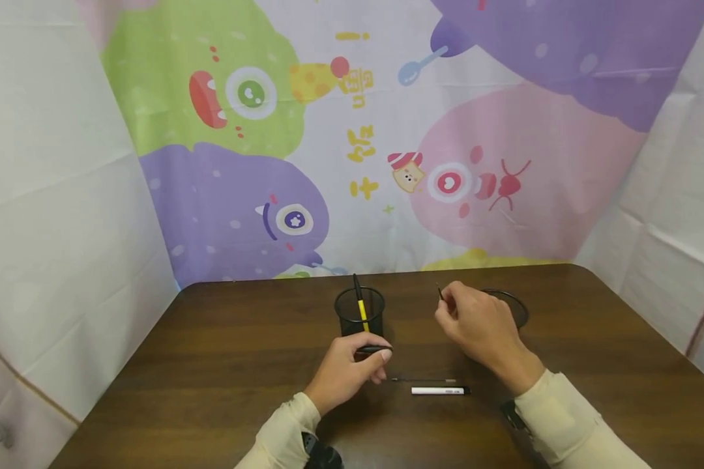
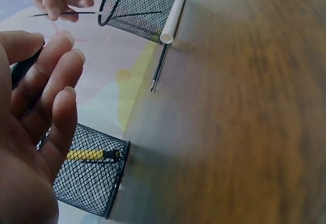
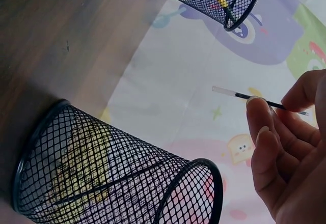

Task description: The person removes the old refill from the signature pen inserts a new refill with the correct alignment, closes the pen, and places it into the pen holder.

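My right hand [image 1: 478, 319] pinches a thin black pen refill [image 3: 260, 100] with a clear end, held above the table beside the right mesh pen cup [image 3: 117, 168]. In my left hand [image 1: 349, 368] a slim black pen-like piece [image 1: 374, 349] is gripped between thumb and fingers; most of it is hidden. That hand is just in front of the left mesh pen cup [image 1: 346, 326], where a yellow and black pen [image 1: 362, 309] stands tilted. Between the hands, another refill [image 1: 424, 380] lies on the table behind a white marker [image 1: 438, 391] with a black end.
The brown wooden table [image 1: 211, 365] has rounded far corners. Behind it hangs a cartoon-printed cloth [image 1: 375, 247], with white cloth walls [image 1: 47, 163] at both sides. A thin dark line shows within the right cup; I cannot tell whether it is a refill or a seam.
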Motion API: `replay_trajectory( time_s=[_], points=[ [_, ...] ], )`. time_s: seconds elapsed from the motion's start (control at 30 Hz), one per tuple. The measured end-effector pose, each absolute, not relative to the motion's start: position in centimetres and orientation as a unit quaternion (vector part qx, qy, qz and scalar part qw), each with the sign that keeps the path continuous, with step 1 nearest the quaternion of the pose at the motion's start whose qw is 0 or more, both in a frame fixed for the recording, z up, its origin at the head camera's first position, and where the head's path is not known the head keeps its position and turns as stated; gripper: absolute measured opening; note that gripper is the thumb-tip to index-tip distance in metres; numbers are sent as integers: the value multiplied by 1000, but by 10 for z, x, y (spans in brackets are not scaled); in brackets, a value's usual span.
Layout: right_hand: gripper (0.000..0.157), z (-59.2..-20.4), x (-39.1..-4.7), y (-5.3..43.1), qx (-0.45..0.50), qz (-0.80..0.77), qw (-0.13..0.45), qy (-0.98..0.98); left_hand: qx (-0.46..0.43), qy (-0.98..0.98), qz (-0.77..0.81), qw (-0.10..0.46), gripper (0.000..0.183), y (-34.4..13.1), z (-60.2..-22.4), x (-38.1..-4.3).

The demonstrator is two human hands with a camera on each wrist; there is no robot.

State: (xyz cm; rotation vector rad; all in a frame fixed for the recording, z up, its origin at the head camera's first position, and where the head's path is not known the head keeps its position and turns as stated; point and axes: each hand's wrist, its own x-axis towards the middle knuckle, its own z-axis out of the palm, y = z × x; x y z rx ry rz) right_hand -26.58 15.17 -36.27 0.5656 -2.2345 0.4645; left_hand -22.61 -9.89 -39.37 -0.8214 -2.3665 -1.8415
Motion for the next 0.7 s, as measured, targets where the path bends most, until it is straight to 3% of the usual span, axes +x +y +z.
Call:
replay_trajectory(
  time_s=[0.7],
  points=[
    [7, -366, -263, 147, 246, 163, 380, -876, -268, -763, -588, 16, 12, -99, -398, -229]
  ],
)
